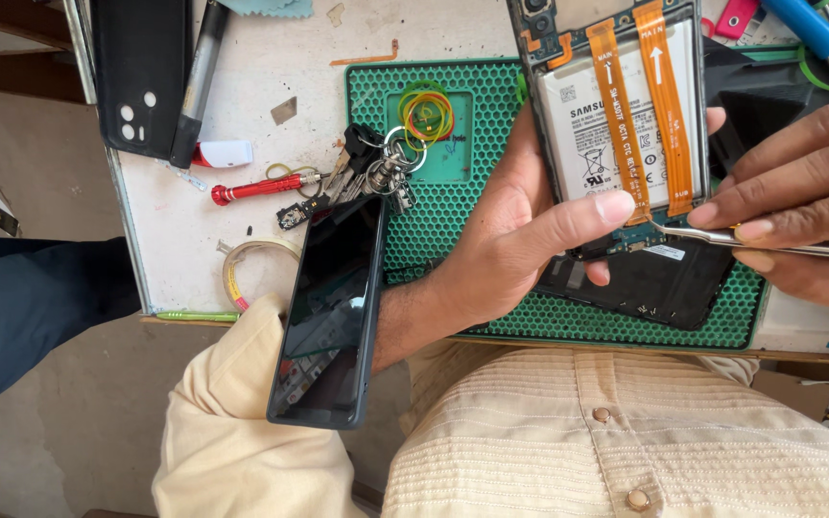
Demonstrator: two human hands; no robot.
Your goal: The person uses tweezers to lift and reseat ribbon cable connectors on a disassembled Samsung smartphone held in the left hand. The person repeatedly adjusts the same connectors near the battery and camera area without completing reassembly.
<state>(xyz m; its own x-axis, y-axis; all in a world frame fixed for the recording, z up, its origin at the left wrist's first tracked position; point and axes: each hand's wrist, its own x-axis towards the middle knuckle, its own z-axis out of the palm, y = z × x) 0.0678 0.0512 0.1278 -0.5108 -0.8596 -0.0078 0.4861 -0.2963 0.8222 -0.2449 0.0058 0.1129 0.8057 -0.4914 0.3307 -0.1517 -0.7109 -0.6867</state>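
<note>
My left hand (510, 230) grips an opened phone (616, 115) with its back off, so a white battery and two orange ribbon cables show. The thumb presses on the phone's lower end. My right hand (798, 192) pinches metal tweezers (769, 242), and their tip touches the small board at the bottom of the phone. Both hands hover over a green honeycomb mat (453, 201).
A second dark phone (328, 307) overhangs the table's front edge. A bunch of keys (376, 168), rubber bands (426, 113), a red screwdriver (261, 187), a tape roll (242, 264) and a black phone case (141, 72) lie at left. A black panel (645, 288) rests under the opened phone.
</note>
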